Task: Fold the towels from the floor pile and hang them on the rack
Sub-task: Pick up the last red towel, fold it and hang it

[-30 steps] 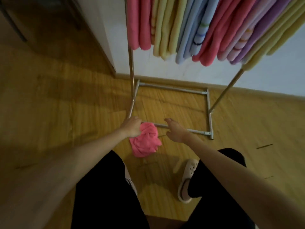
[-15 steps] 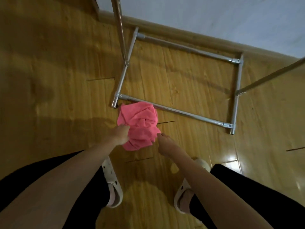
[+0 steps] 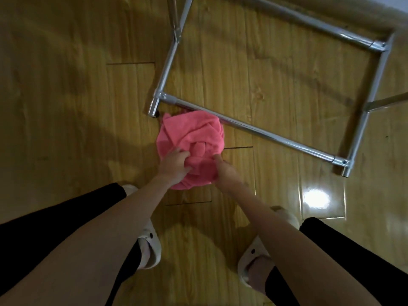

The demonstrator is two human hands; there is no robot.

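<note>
Our left hand (image 3: 174,165) has its fingers (image 3: 184,154) curled into the crumpled pink towel (image 3: 194,131), and our right hand (image 3: 225,173) pinches the towel's right edge. The towel lies bunched on the wooden floor (image 3: 66,96), touching the near bar of the metal rack base (image 3: 260,132), just beside its left corner foot. Our white slippers (image 3: 150,250) stand behind the towel, one on each side.
</note>
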